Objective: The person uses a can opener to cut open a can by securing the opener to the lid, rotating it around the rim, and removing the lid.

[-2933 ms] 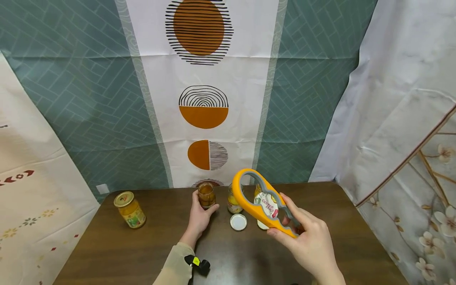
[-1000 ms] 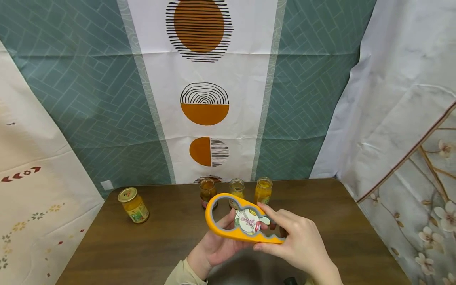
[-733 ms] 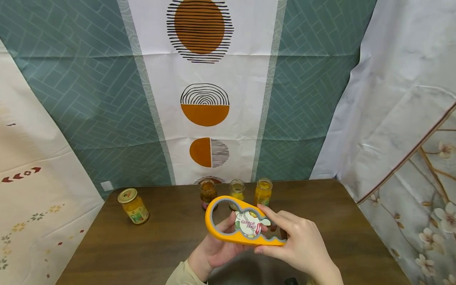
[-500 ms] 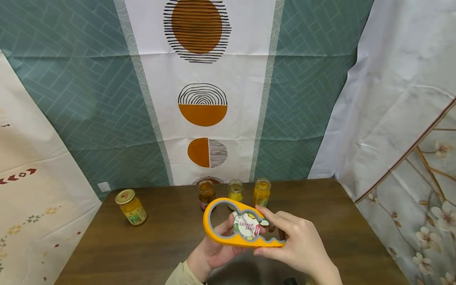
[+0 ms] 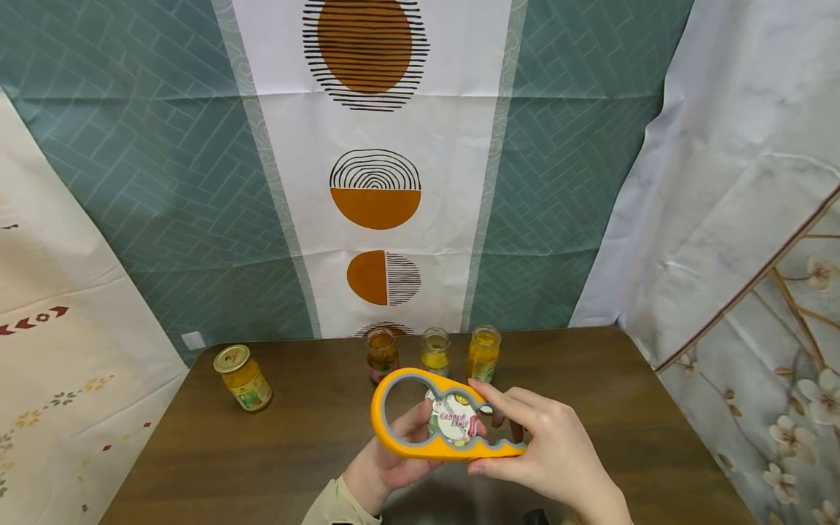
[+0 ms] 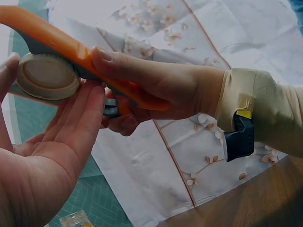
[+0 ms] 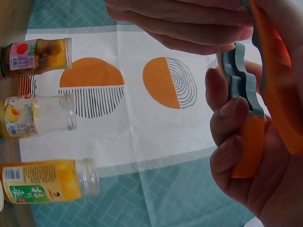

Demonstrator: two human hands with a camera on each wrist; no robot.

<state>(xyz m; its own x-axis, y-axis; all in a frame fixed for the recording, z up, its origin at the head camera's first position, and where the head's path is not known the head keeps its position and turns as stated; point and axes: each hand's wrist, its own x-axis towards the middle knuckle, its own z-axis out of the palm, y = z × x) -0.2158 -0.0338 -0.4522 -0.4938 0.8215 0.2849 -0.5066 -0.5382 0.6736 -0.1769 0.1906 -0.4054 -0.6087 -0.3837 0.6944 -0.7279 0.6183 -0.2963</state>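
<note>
1. Head view: my right hand (image 5: 551,445) grips the handle end of an orange jar opener (image 5: 436,449). My fingers lie on one arm and my thumb on the other. Right wrist view confirms the fingers curled around a handle.
2. Opener position: raised in front of me, rounded end toward my left. The inner edges carry a grey, scalloped lining.
3. Printed lid (image 5: 453,418): located between the two arms of the opener, printed face toward the head camera. Left wrist view shows its pale underside.
4. My left hand (image 5: 392,458): palm up at the lid, fingers extended and touching its edge; thumb at the opposite side.
5. Beyond the hands, three lidless jars stand upright in a row near the far edge of the table (image 5: 302,430). From left to right: brown jar (image 5: 382,356), pale-yellow jar (image 5: 434,351), bright-yellow jar (image 5: 483,355).
6. Lidded jar (image 5: 246,380): well apart, toward the left side of the table, gold cap fitted, yellow contents.
7. Behind the table: patterned wall hanging (image 5: 420,120), green side panels, orange-and-black shapes on the white centre strip.
</note>
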